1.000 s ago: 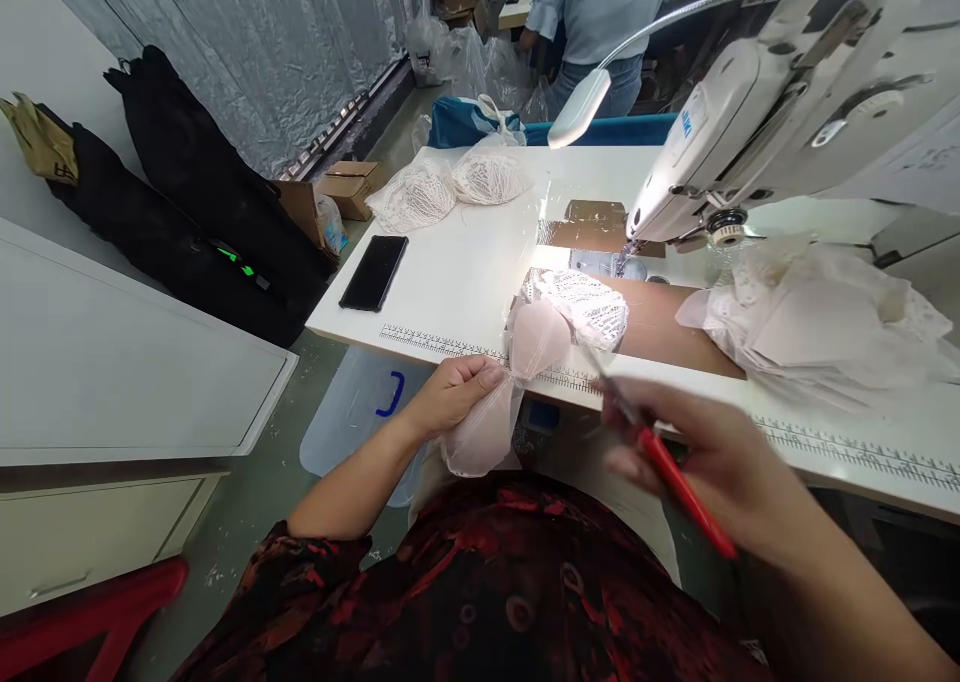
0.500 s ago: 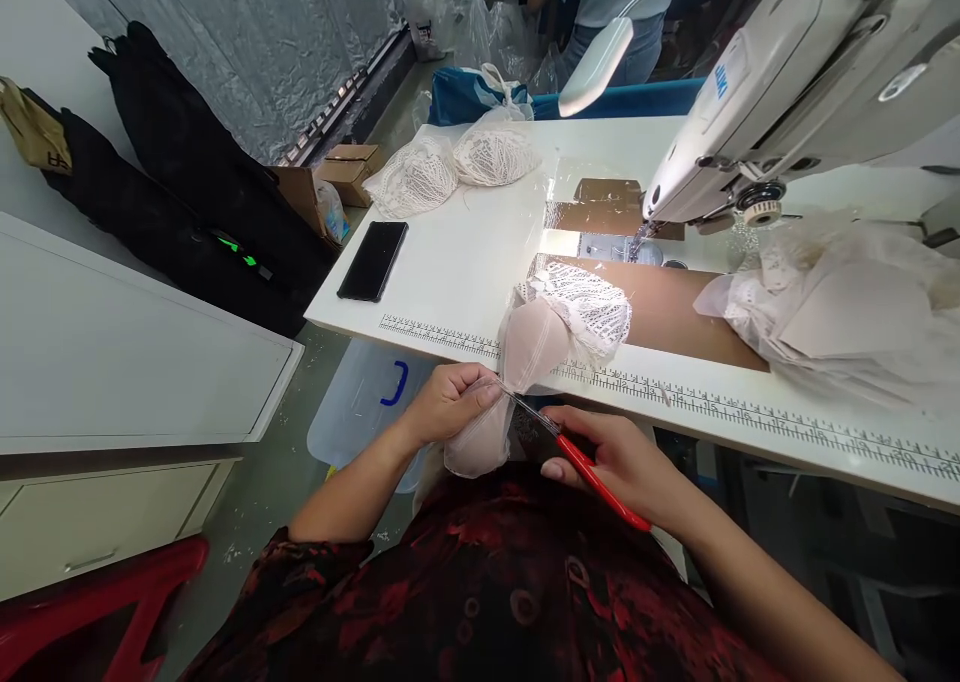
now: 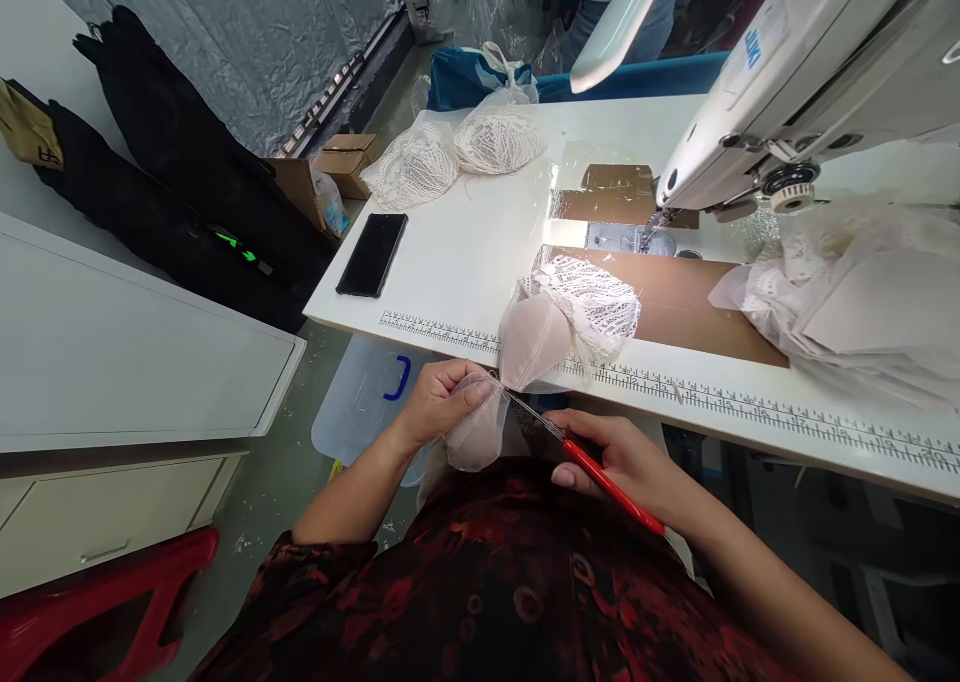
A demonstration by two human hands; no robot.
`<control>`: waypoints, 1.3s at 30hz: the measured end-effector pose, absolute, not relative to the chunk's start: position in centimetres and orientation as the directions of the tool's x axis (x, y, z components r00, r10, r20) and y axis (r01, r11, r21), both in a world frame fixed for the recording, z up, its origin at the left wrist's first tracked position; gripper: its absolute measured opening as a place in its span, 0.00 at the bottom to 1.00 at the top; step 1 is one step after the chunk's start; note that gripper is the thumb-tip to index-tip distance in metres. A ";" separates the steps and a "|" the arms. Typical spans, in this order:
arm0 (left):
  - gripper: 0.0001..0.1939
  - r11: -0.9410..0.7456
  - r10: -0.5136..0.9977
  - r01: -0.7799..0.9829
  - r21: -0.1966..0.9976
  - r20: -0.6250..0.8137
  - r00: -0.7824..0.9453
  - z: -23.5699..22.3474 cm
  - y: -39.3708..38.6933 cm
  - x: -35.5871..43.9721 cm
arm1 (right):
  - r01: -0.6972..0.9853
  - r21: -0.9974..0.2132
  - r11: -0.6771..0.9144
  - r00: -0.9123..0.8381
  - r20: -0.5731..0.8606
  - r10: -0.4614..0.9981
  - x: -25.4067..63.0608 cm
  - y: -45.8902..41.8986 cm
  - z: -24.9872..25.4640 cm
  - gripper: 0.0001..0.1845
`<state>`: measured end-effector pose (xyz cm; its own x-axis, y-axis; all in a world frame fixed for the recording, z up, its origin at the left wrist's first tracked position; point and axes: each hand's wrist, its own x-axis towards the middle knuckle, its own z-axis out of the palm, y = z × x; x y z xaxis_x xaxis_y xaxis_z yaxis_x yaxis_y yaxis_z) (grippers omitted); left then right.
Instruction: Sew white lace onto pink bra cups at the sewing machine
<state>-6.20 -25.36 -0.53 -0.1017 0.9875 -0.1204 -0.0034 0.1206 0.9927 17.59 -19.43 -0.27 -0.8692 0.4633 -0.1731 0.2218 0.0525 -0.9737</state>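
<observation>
My left hand [image 3: 439, 400] is closed, pinching the middle of a pale pink and white lace bra piece [image 3: 536, 337] that drapes over the front edge of the white sewing table [image 3: 480, 252]. My right hand [image 3: 615, 457] grips red-handled thread snips [image 3: 592, 467]. Their metal tip touches the fabric just beside my left fingers. One padded cup hangs below the table edge, while the lace cup lies on the tabletop.
A white sewing machine [image 3: 795, 92] with a lamp [image 3: 611, 37] stands at the back right. A heap of pale fabric pieces [image 3: 847, 297] lies to the right, lace cups [image 3: 457, 152] at the far left, a black phone [image 3: 372, 253] near the left edge. A person stands behind the table.
My right hand came down from the table edge and brought the snips' tip to the fabric beside my left fingers. The view tilted slightly downward.
</observation>
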 end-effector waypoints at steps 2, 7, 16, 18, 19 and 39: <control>0.19 0.115 0.990 0.029 0.993 -0.112 -0.091 -0.6 -25.5 -6.2 | 0.234 -0.969 0.074 -0.866 -0.173 0.469 17.2 -19.4 -0.2 0.22; 0.18 0.102 0.994 0.056 0.993 -0.099 -0.056 -0.9 -25.8 -6.4 | 0.289 -0.921 0.263 -0.838 -0.110 0.535 16.2 -19.3 -0.1 0.21; 0.20 0.117 0.993 0.084 0.990 -0.114 -0.040 -1.1 -25.9 -6.5 | 0.322 -0.800 0.507 -0.859 -0.021 0.512 15.5 -19.0 -0.3 0.25; 0.19 0.116 0.993 0.074 0.990 -0.114 -0.036 -1.0 -25.9 -6.5 | 0.317 -0.800 0.510 -0.865 -0.022 0.502 15.4 -18.9 -0.3 0.24; 0.19 0.117 0.993 0.071 0.991 -0.114 -0.036 -1.0 -25.9 -6.4 | 0.312 -0.803 0.507 -0.867 -0.021 0.498 15.4 -18.9 -0.2 0.23; 0.10 -0.245 0.965 0.504 0.828 0.260 0.041 -1.4 -26.3 -6.7 | 0.170 -0.913 0.370 -0.771 0.111 0.627 16.9 -19.7 -2.5 0.10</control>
